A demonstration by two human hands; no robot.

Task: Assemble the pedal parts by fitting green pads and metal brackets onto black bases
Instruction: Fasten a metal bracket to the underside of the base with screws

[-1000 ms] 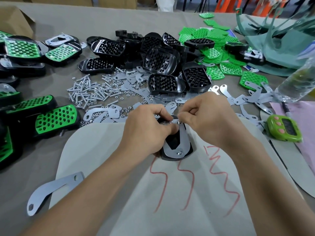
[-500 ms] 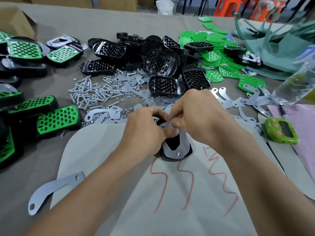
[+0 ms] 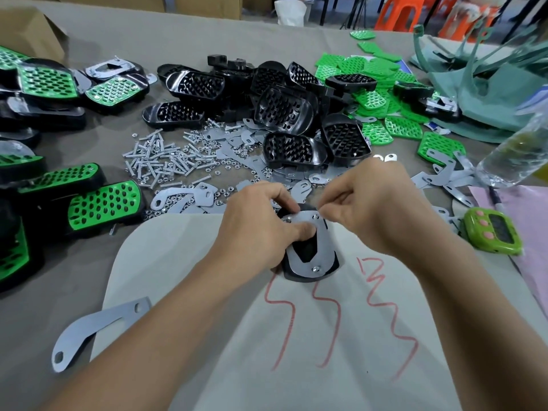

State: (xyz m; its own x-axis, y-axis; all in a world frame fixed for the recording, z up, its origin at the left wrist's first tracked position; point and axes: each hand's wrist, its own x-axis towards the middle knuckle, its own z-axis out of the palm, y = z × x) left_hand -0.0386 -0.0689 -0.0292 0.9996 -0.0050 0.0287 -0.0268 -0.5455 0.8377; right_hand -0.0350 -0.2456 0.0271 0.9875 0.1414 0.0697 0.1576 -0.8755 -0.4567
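Left hand (image 3: 255, 229) grips the black pedal base (image 3: 308, 276) on the pale card (image 3: 178, 262), thumb pressing its metal bracket (image 3: 325, 241); right hand (image 3: 370, 209) pinches fingertips together at the bracket's far hole, on what is unclear.

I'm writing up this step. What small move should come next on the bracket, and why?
Probably seat a fastener in the metal bracket's far hole: the right hand works there, the left hand pins the bracket on the black base, and the near hole already holds one.
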